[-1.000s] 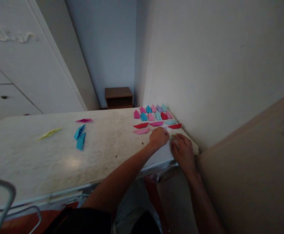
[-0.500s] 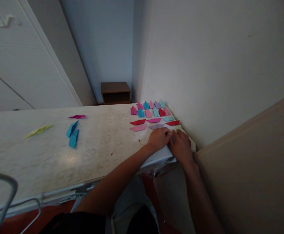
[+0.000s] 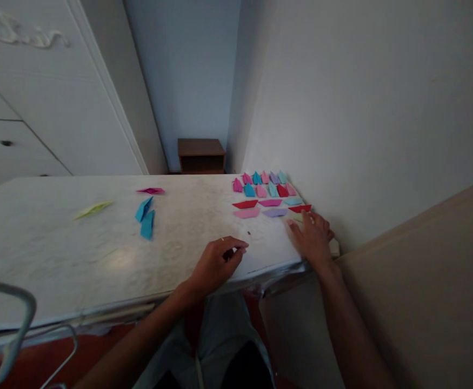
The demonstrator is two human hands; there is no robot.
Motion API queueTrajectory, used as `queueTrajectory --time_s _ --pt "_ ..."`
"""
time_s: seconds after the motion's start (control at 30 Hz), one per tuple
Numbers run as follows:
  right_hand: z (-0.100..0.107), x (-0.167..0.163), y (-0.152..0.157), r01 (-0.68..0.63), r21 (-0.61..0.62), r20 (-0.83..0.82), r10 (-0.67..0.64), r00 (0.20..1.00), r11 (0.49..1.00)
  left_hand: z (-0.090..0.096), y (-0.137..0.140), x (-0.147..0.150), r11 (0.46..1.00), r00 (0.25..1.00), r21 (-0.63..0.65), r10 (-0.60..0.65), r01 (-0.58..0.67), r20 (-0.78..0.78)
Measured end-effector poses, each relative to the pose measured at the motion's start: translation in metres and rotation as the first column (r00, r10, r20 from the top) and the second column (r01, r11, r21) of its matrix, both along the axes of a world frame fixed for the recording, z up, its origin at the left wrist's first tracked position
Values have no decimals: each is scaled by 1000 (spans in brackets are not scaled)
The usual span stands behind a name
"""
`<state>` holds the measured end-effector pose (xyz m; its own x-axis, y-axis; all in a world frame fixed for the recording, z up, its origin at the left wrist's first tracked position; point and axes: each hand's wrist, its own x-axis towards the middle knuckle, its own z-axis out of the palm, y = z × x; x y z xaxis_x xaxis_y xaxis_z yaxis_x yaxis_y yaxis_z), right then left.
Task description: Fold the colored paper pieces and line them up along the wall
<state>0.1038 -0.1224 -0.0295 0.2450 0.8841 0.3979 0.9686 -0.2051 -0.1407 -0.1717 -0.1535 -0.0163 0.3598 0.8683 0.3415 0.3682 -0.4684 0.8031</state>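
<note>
My right hand (image 3: 314,235) is at the right end of the table, thumb and fingers apart over a pale yellow folded paper boat (image 3: 298,218), which it partly hides. Its index fingertip comes close to a red paper boat (image 3: 300,208). Left of it lie a lilac boat (image 3: 275,213) and a pink boat (image 3: 246,214), with a red boat (image 3: 245,204), a magenta boat (image 3: 270,202) and a light blue boat (image 3: 292,201) behind. My left hand (image 3: 219,262) hovers near the table's front edge, fingers curled and thumb meeting index; nothing shows in it.
Two rows of small folded paper pieces (image 3: 261,191) stand at the far right of the table (image 3: 191,216). Blue paper pieces (image 3: 147,224), a magenta one (image 3: 151,190) and a yellow one (image 3: 94,210) lie left. A wall (image 3: 341,108) borders the right side.
My left hand has come away from my right hand, moving left and toward me. My right hand has spread its fingers over the pale yellow boat. The view has shifted slightly left.
</note>
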Motion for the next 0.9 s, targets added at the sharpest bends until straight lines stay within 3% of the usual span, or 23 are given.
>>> queueTrajectory --time_s 0.1,0.2,0.3,0.37,0.43,0.57,0.67,0.77,0.9 --pt "7 -16 0 -107 106 -45 112 993 989 -2 -9 -38 998 997 13 69 -69 -22" --pt "16 -49 4 -327 161 -141 350 926 931 -1 -16 -71 996 994 11 94 -93 -47" --pt "23 -102 12 -531 174 -332 557 761 830 2 -22 -98 997 997 -30 68 -69 -22" --pt "29 -146 18 -639 138 -474 617 629 757 5 -25 -111 995 997 -79 69 -67 26" --pt "35 -193 26 -729 77 -526 649 550 680 6 -29 -118 988 994 -136 76 -66 76" --pt "46 -272 43 -801 -101 -411 709 573 590 6 -33 -120 979 983 -201 72 -37 171" --pt "49 -306 49 -820 -270 -250 786 566 505 4 -33 -117 976 967 -213 88 -36 240" --pt "46 -317 48 -818 -326 -97 844 527 473 1 -31 -117 973 944 -229 97 -23 316" --pt "42 -305 42 -836 -305 -13 876 483 457 2 -32 -119 968 930 -249 103 -13 352"
